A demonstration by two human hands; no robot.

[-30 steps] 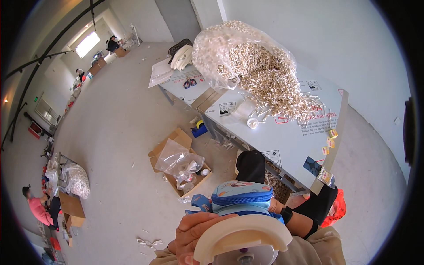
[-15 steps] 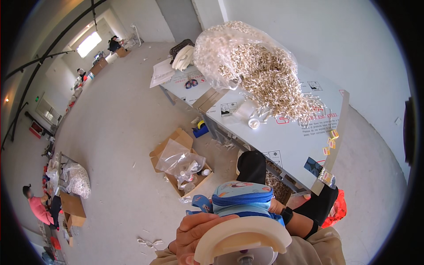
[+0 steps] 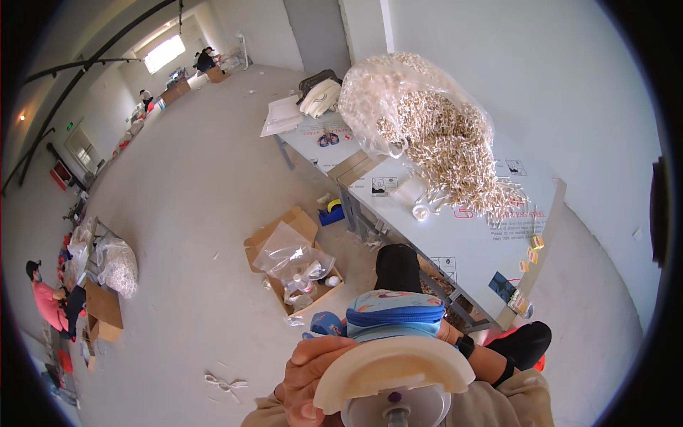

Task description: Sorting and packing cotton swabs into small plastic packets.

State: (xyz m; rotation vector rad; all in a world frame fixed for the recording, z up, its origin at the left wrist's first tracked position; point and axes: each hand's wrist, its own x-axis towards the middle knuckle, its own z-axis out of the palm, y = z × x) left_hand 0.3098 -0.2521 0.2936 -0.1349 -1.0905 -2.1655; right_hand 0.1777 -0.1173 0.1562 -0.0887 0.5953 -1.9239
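Note:
My left hand (image 3: 311,373) is closed, its bent fingers at the left end of a cream curved piece (image 3: 395,356). A clear round dome with a purple spot (image 3: 398,407) sits under that piece. Just beyond it is a light blue zip pouch (image 3: 395,313) with a darker blue zipper band and printed pictures. A small blue patterned piece (image 3: 327,324) shows at the pouch's left. My right hand (image 3: 449,333) comes in beside the pouch's right side, with a black band at the wrist. Its fingers are hidden behind the pouch and the cream piece.
A metal-topped table (image 3: 462,242) carries a big clear bag (image 3: 373,99) spilling cotton swabs (image 3: 455,142), a clear cup (image 3: 420,212) and small yellow packs (image 3: 533,254). An open carton (image 3: 284,224) and a blue tape dispenser (image 3: 331,213) are on the floor. Other people sit farther off.
The view has shifted, so the table and carton appear a little lower or further right. The cream piece sits slightly higher, showing more of the clear dome. My left hand stays at its left end.

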